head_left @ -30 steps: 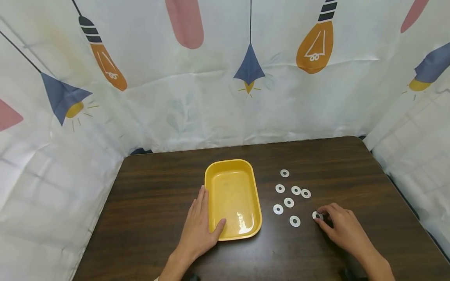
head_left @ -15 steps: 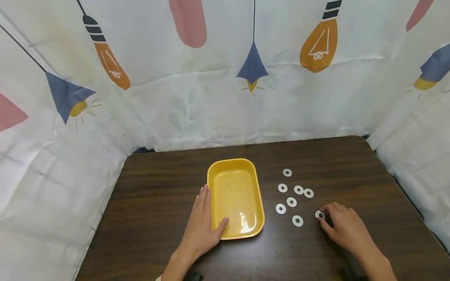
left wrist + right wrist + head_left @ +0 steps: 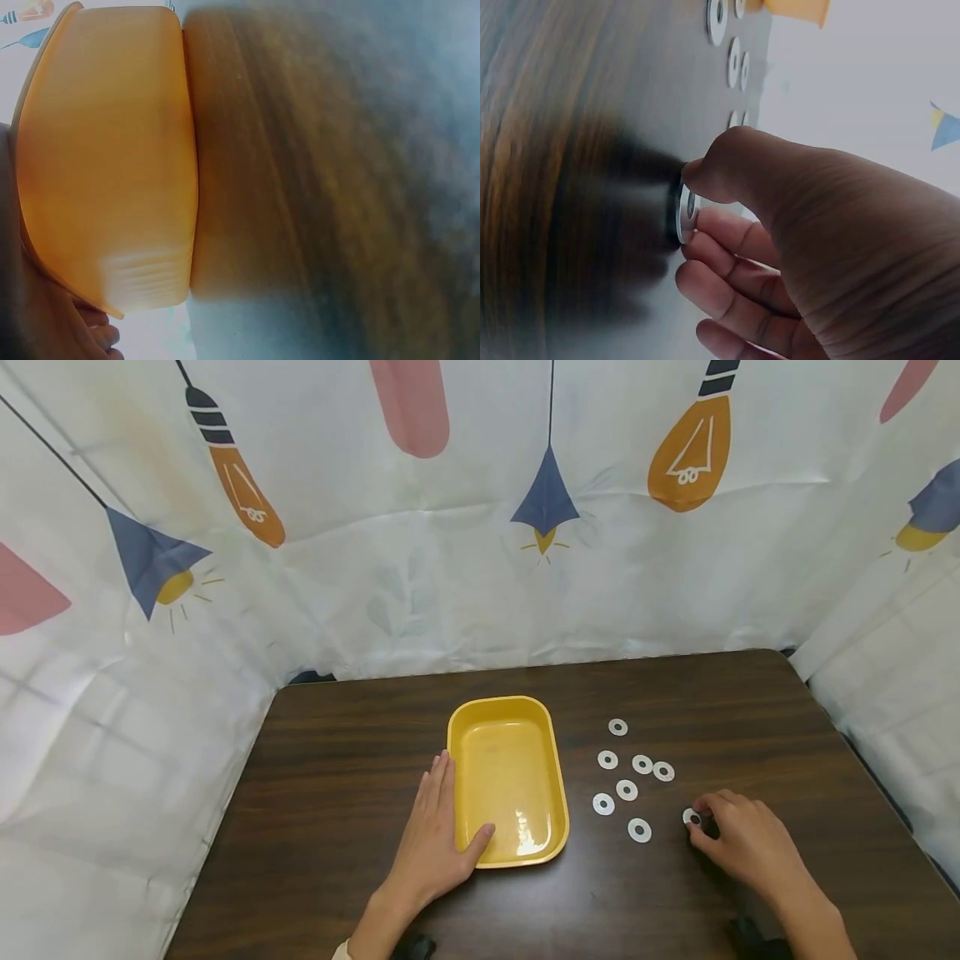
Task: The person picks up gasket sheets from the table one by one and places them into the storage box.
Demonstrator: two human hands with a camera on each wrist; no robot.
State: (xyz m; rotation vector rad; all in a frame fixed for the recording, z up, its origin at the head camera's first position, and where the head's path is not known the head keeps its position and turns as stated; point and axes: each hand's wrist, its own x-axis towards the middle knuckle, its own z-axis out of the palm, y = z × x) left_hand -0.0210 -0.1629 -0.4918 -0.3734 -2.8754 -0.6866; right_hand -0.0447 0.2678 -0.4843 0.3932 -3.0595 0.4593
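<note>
Between thumb and fingertips, my right hand (image 3: 750, 843) pinches a white metal washer (image 3: 692, 817) at the right of the table. The right wrist view shows that washer (image 3: 686, 210) close to the tabletop, tilted on edge to the camera. Several more flat washers (image 3: 640, 830) lie loose between this hand and a yellow rectangular tray (image 3: 562, 810). My left hand (image 3: 431, 843) rests with straight fingers along the tray's left side, its thumb over the near rim. In the left wrist view the tray's outer wall (image 3: 105, 165) fills the left part.
The dark wood-grain table (image 3: 337, 777) carries the tray near its middle. Behind it hangs a pale curtain (image 3: 465, 577) with lamp and bulb prints, which also runs along both sides. A dark object (image 3: 416, 946) shows under the left wrist.
The whole scene has shifted slightly right in the head view. Both hands stay in about the same places, the left at the tray and the right pinching the washer.
</note>
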